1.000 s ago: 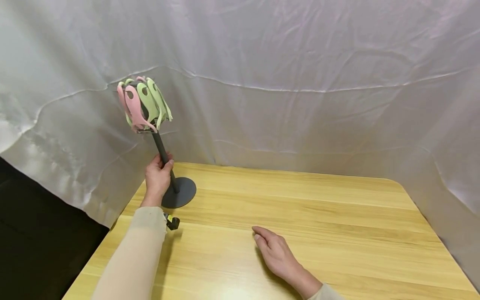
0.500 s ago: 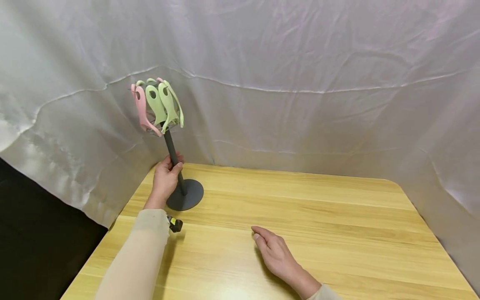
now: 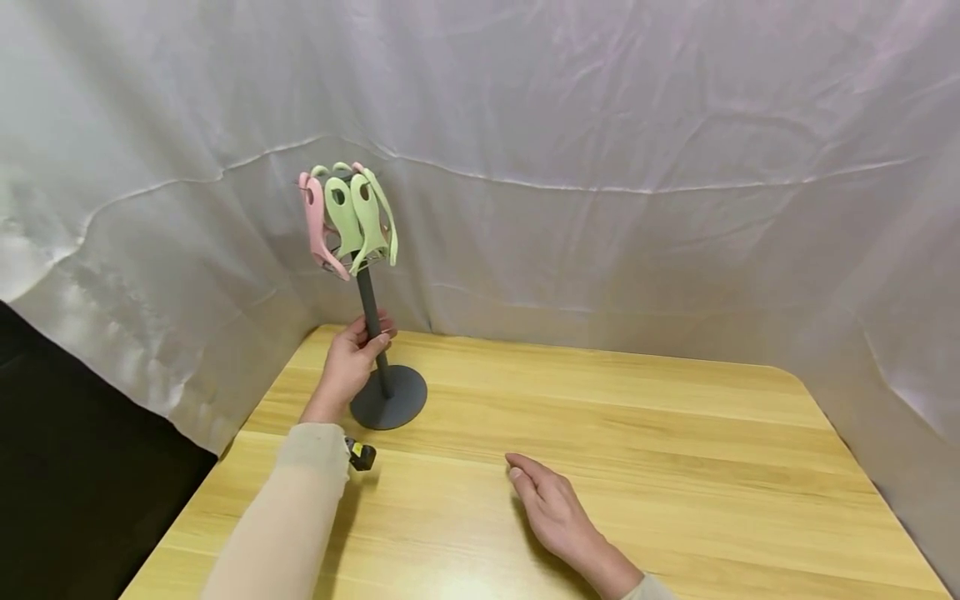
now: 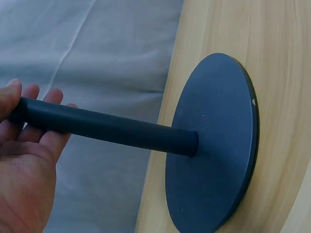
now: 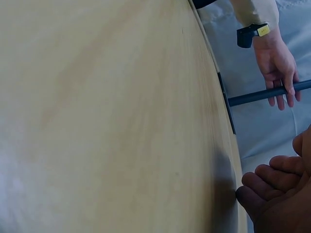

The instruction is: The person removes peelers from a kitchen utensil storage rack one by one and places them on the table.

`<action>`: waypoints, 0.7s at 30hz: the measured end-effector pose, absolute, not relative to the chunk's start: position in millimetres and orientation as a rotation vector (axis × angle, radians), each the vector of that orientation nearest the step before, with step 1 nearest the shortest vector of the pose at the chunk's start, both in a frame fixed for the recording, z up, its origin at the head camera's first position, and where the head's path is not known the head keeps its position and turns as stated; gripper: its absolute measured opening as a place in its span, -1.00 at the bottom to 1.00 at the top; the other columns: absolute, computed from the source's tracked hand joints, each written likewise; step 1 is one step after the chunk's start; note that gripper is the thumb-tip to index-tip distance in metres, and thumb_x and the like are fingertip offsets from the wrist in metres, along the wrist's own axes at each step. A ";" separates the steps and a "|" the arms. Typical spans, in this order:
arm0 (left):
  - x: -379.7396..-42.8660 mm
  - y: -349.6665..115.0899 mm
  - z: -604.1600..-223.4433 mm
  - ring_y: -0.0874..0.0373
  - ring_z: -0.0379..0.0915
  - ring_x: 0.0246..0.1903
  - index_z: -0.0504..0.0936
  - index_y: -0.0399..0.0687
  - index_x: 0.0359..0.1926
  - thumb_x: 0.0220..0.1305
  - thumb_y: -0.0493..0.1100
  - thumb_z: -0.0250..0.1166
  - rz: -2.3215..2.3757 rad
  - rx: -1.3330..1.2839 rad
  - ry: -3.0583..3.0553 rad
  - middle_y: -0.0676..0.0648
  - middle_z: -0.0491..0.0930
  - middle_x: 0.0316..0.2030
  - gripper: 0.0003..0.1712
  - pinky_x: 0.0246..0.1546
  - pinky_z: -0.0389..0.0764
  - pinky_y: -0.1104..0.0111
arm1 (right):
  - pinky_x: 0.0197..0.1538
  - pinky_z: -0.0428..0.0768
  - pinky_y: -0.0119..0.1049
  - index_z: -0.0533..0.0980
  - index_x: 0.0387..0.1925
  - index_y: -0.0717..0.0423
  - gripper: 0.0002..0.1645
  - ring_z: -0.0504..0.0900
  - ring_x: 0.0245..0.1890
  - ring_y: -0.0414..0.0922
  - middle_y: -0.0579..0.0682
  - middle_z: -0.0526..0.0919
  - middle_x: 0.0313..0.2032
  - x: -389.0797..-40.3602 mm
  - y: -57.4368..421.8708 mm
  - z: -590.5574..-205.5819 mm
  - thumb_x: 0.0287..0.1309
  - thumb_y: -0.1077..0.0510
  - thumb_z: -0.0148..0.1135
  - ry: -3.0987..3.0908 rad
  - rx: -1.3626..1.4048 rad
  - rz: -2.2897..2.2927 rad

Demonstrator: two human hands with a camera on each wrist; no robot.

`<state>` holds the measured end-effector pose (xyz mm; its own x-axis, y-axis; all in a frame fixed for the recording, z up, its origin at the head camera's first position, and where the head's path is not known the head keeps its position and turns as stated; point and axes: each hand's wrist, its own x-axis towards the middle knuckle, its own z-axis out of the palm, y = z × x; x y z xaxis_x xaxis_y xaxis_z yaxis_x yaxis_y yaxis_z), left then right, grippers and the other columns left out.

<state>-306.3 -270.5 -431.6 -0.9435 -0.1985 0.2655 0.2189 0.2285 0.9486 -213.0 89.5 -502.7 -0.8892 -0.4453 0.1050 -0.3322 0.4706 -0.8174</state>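
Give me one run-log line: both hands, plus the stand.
left hand: grips stand above base | right hand: holds nothing | hung on stand: pink pieces, green pieces

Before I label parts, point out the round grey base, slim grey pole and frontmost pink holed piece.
Round grey base (image 4: 217, 145): left wrist view, flat top.
Slim grey pole (image 4: 116, 128): left wrist view, bare shaft.
Frontmost pink holed piece (image 3: 315, 220): head view, below hole.

Wrinkled silvery-grey curtains (image 3: 570, 242) hang around a pale wood-grain tabletop (image 3: 637, 417), its glossy front catching light.
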 end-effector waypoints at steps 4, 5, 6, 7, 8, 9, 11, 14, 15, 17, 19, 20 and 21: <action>-307.3 -275.3 -432.6 -0.20 0.56 0.31 0.46 -0.27 0.43 0.57 -0.35 0.18 -1.797 -0.048 -2.175 -0.40 0.57 0.29 -0.52 0.23 0.65 0.30 | 0.45 0.45 0.15 0.49 0.41 0.21 -0.43 0.52 0.41 0.18 0.17 0.60 0.35 -211.4 75.7 -502.9 0.71 -0.05 -0.13 2.609 -0.666 -1.394; -307.7 -276.4 -432.5 -0.20 0.57 0.31 0.46 -0.27 0.43 0.57 -0.35 0.18 -1.795 -0.060 -2.180 -0.40 0.57 0.29 -0.52 0.23 0.65 0.31 | 0.45 0.44 0.15 0.49 0.40 0.21 -0.44 0.52 0.41 0.18 0.16 0.60 0.35 -211.1 72.1 -502.7 0.71 -0.05 -0.12 2.615 -0.658 -1.397; -308.1 -277.4 -432.3 -0.20 0.57 0.30 0.46 -0.27 0.43 0.57 -0.35 0.19 -1.794 -0.073 -2.184 -0.39 0.58 0.29 -0.52 0.22 0.65 0.32 | 0.46 0.44 0.15 0.49 0.41 0.21 -0.44 0.52 0.42 0.17 0.15 0.60 0.35 -211.0 68.5 -502.5 0.71 -0.04 -0.12 2.619 -0.648 -1.401; -308.6 -274.3 -432.1 -0.20 0.58 0.30 0.47 -0.26 0.43 0.57 -0.35 0.19 -1.791 -0.083 -2.184 -0.38 0.59 0.28 -0.52 0.22 0.66 0.32 | 0.46 0.43 0.14 0.49 0.41 0.20 -0.45 0.51 0.42 0.17 0.15 0.60 0.35 -211.2 69.0 -502.2 0.71 -0.04 -0.11 2.620 -0.638 -1.407; -308.9 -271.3 -431.8 -0.20 0.58 0.29 0.47 -0.27 0.43 0.57 -0.35 0.19 -1.790 -0.100 -2.183 -0.39 0.59 0.28 -0.52 0.21 0.66 0.33 | 0.47 0.43 0.14 0.49 0.41 0.20 -0.45 0.50 0.43 0.17 0.14 0.60 0.36 -211.3 69.6 -501.8 0.71 -0.04 -0.11 2.620 -0.630 -1.412; -309.4 -268.5 -431.6 -0.20 0.59 0.29 0.47 -0.27 0.43 0.56 -0.35 0.20 -1.789 -0.111 -2.182 -0.38 0.59 0.28 -0.52 0.20 0.67 0.34 | 0.47 0.42 0.15 0.49 0.41 0.21 -0.45 0.50 0.43 0.17 0.14 0.59 0.36 -211.3 70.2 -501.4 0.71 -0.04 -0.11 2.617 -0.623 -1.417; -310.2 -263.4 -431.6 -0.21 0.59 0.29 0.47 -0.27 0.44 0.56 -0.34 0.20 -1.794 -0.140 -2.180 -0.41 0.58 0.29 -0.51 0.18 0.67 0.36 | 0.47 0.42 0.16 0.48 0.42 0.20 -0.44 0.49 0.44 0.17 0.13 0.59 0.36 -211.1 71.9 -500.7 0.71 -0.04 -0.11 2.610 -0.615 -1.422; -310.9 -255.8 -431.9 -0.21 0.59 0.29 0.48 -0.27 0.43 0.55 -0.35 0.21 -1.832 -0.169 -2.169 -0.41 0.58 0.29 -0.51 0.16 0.68 0.40 | 0.46 0.43 0.17 0.49 0.42 0.20 -0.44 0.51 0.43 0.17 0.14 0.60 0.35 -211.3 73.7 -500.3 0.70 -0.05 -0.10 2.619 -0.609 -1.424; -310.8 -253.3 -431.9 -0.20 0.59 0.29 0.48 -0.26 0.43 0.55 -0.35 0.21 -1.844 -0.176 -2.168 -0.40 0.59 0.29 -0.51 0.15 0.68 0.41 | 0.46 0.43 0.16 0.49 0.41 0.20 -0.45 0.51 0.42 0.18 0.14 0.60 0.35 -211.4 74.2 -500.4 0.70 -0.04 -0.10 2.627 -0.608 -1.423; -311.1 -247.9 -432.4 -0.20 0.59 0.28 0.49 -0.27 0.42 0.55 -0.36 0.22 -1.863 -0.194 -2.165 -0.38 0.59 0.28 -0.51 0.12 0.68 0.43 | 0.46 0.44 0.16 0.50 0.40 0.19 -0.46 0.52 0.41 0.18 0.15 0.61 0.34 -211.7 75.7 -500.6 0.70 -0.03 -0.10 2.637 -0.604 -1.425; -310.4 -243.1 -432.2 -0.20 0.60 0.28 0.48 -0.28 0.43 0.55 -0.36 0.21 -1.869 -0.214 -2.168 -0.38 0.59 0.28 -0.51 0.08 0.70 0.44 | 0.47 0.43 0.14 0.50 0.40 0.20 -0.46 0.52 0.41 0.17 0.16 0.61 0.34 -212.4 76.8 -500.8 0.70 -0.02 -0.09 2.638 -0.597 -1.427; -310.2 -241.0 -432.2 -0.20 0.60 0.27 0.48 -0.28 0.43 0.55 -0.37 0.21 -1.872 -0.226 -2.170 -0.38 0.59 0.28 -0.51 0.06 0.70 0.44 | 0.47 0.43 0.13 0.50 0.41 0.20 -0.46 0.52 0.42 0.17 0.16 0.61 0.35 -212.8 77.4 -500.8 0.70 -0.02 -0.09 2.639 -0.593 -1.428; -310.1 -239.0 -432.3 -0.21 0.60 0.27 0.48 -0.28 0.43 0.55 -0.37 0.21 -1.876 -0.237 -2.168 -0.40 0.59 0.28 -0.51 0.04 0.70 0.44 | 0.47 0.43 0.14 0.49 0.41 0.20 -0.46 0.52 0.42 0.18 0.16 0.60 0.35 -213.0 78.1 -500.7 0.70 -0.02 -0.09 2.637 -0.591 -1.428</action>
